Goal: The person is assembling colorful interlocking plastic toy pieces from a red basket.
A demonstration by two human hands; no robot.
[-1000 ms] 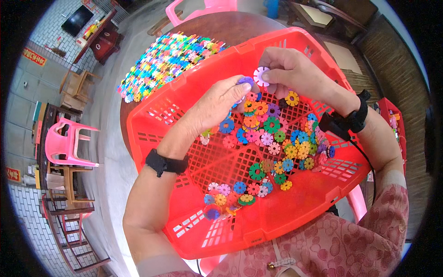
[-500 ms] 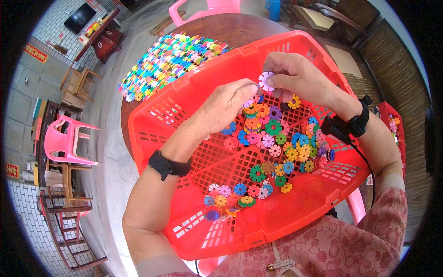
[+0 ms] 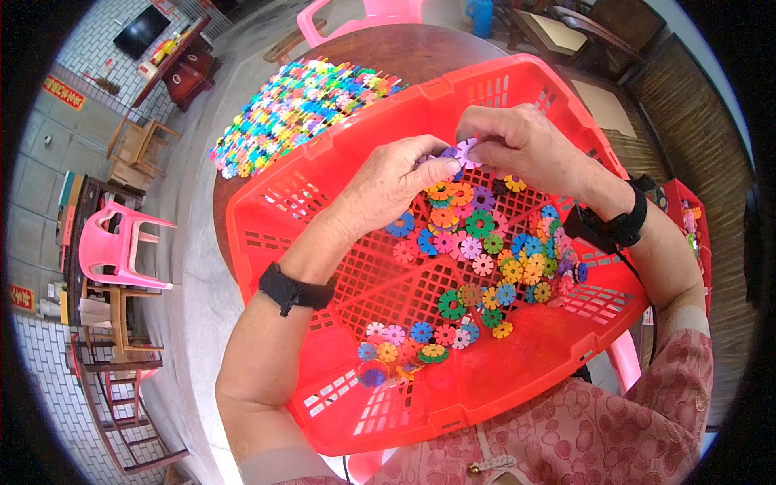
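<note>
Above the far side of a red plastic basket [image 3: 485, 388], my two hands meet. My right hand [image 3: 521, 149] pinches a lilac snowflake building disc [image 3: 466, 152] between thumb and fingers. My left hand [image 3: 396, 178] is closed on purple disc pieces [image 3: 447, 152], mostly covered by its fingers and thumb. The lilac disc touches or overlaps these pieces; whether their slots are joined I cannot tell. Below, loose notched discs in many colours [image 3: 485, 267] lie on the basket's grid floor, with a green disc [image 3: 451, 304] among them.
Behind the basket, a large mat of joined colourful discs [image 3: 299, 113] lies on a round brown table [image 3: 428, 44]. A red container [image 3: 687, 210] stands at the right. Pink plastic chairs [image 3: 121, 246] stand at the left and at the back.
My right hand has moved slightly down, bringing the lilac disc against the purple pieces in my left hand. The left thumb has shifted forward. The discs in the basket stay put.
</note>
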